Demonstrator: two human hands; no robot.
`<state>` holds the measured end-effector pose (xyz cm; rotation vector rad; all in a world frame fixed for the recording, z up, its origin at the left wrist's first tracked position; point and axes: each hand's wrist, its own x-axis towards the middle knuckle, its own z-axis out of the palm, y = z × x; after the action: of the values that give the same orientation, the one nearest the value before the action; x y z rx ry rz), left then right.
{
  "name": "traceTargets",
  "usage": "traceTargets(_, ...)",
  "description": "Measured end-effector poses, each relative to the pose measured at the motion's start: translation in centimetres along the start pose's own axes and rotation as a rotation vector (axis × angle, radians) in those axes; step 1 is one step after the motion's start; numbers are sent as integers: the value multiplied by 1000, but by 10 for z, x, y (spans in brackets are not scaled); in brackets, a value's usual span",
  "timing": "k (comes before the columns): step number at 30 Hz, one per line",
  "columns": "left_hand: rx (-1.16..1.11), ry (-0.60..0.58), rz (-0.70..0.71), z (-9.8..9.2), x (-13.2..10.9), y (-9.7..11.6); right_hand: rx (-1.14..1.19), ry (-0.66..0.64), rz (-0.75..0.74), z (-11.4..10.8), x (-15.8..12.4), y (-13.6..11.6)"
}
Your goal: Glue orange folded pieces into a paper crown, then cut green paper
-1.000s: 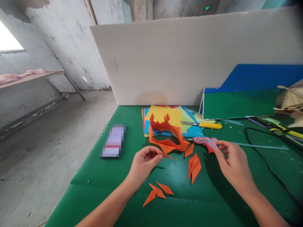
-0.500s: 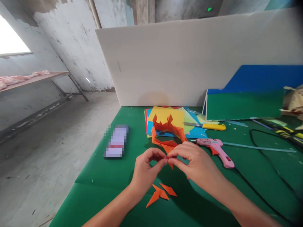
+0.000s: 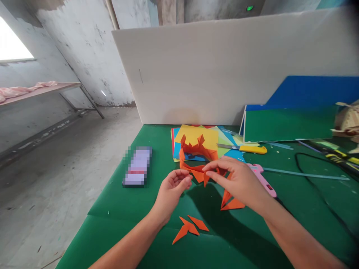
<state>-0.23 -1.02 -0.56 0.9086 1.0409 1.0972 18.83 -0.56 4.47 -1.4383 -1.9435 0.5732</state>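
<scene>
My right hand [image 3: 235, 179] pinches a small folded orange paper piece [image 3: 206, 180] between thumb and forefinger. This piece hangs point down in front of the orange folded-paper ring [image 3: 199, 169]; I cannot tell whether the two touch. Just left of it, my left hand [image 3: 174, 188] is loosely curled, with a small gap between thumb and fingertips and nothing visible in it. Two flat orange paper pieces [image 3: 188, 228] lie on the green tabletop below my hands. Another folded orange paper piece [image 3: 233, 204] rests under my right hand, partly hidden.
A pink glue gun [image 3: 266, 183] lies right of my right hand, its front hidden. Behind stand coloured paper sheets [image 3: 198, 133] with a yellow-handled knife [image 3: 252, 149] on them. A phone [image 3: 138, 166] lies left. A white board [image 3: 196, 74] closes off the back.
My hands have come apart. The right hand moved up and right with the small orange piece, now covering the glue gun's front; the left hand drew slightly left.
</scene>
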Motion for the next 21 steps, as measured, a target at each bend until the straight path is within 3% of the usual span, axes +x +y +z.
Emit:
traceTargets(3, -70, 27, -136, -3, 1, -1, 63, 48, 61, -1, 4, 7)
traceTargets(8, -246, 97, -288, -4, 2, 0, 123, -49, 127, 7, 6, 13)
traceTargets(14, -425, 106, -316, -8, 6, 1, 289, -138, 205, 17, 6, 18)
traceTargets(21, -499, 40, -316, -7, 9, -2, 426, -162, 266, 3, 6, 12)
